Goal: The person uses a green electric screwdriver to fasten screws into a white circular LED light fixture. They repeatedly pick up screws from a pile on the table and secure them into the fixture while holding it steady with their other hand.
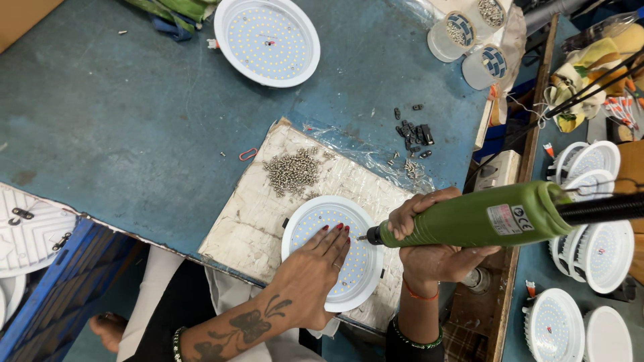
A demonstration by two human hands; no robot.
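Blue and worn, the bench (134,121) carried a pale board (248,221) with a round white lamp panel (315,221) on it. Her left hand (315,268) lay flat on the panel, fingers (335,238) spread and closed on nothing, only pressing down. Her right hand (429,234) was wrapped tight around a green electric screwdriver (469,218). Its long axis ran almost level, from the cord end on the right to the tip, which met the panel just right of the left fingertips. A heap of small screws (292,173) lay beyond the fingers on the board, and a second lamp panel (267,40) sat further away.
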